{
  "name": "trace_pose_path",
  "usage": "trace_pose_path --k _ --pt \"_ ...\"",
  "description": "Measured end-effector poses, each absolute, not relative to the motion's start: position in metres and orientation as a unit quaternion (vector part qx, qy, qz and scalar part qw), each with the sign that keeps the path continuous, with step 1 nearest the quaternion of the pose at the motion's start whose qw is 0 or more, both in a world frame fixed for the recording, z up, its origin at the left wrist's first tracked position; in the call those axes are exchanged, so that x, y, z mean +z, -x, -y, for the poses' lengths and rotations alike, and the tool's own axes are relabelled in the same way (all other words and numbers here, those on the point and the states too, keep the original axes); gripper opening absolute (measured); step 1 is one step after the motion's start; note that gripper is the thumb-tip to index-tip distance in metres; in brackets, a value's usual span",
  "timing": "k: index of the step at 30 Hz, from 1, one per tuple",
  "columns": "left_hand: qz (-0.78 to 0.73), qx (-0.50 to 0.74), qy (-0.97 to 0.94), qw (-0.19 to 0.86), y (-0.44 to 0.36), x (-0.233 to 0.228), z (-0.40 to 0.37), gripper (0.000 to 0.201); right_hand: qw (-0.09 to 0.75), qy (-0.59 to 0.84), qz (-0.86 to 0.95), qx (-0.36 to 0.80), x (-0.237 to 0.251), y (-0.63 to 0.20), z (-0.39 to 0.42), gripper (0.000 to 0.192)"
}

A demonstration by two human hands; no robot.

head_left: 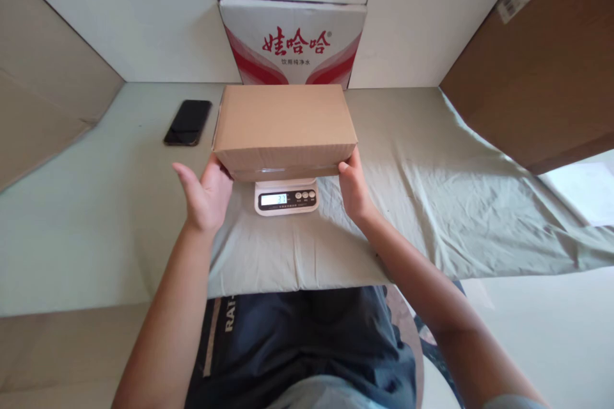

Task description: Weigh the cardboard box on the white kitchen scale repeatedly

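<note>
A closed brown cardboard box (285,116) sits over a small white digital scale (286,198), hiding the scale's platform. The scale's lit display shows small digits that look like 37. At the box's lower left corner is my left hand (206,195), its thumb stretched out to the side and its fingertips hidden under the box. My right hand (354,188) holds the lower right corner, thumb against the front side and the other fingers mostly out of sight. Whether the box rests fully on the scale I cannot tell.
A black phone (188,123) lies on the pale green cloth (407,160) left of the box. Behind stands a white and red carton (295,45) with Chinese lettering, among white boxes (412,35). Large brown cartons flank the table on the left (48,77) and right (542,70).
</note>
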State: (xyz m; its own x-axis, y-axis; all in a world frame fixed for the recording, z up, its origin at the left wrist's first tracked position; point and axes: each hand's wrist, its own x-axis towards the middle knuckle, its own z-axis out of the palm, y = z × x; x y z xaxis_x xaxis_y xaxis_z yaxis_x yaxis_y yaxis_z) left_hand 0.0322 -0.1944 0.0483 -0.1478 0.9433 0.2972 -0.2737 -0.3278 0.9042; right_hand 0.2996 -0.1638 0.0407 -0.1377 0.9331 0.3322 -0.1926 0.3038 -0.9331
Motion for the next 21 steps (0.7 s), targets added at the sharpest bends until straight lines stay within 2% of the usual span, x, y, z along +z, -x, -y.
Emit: trace_pose_path --k 6,21 --pt "-0.366 0.664 -0.468 0.454 -0.0326 0.0524 0.1960 0.119 0.564 0.353 0.558 0.497 0.0410 -0.3015 0.1649 0.089" --pt "-0.373 0.683 -0.476 0.409 -0.0283 0.0453 0.1896 0.117 0.566 0.378 0.509 0.526 0.0445 -0.3051 0.1654 0.091"
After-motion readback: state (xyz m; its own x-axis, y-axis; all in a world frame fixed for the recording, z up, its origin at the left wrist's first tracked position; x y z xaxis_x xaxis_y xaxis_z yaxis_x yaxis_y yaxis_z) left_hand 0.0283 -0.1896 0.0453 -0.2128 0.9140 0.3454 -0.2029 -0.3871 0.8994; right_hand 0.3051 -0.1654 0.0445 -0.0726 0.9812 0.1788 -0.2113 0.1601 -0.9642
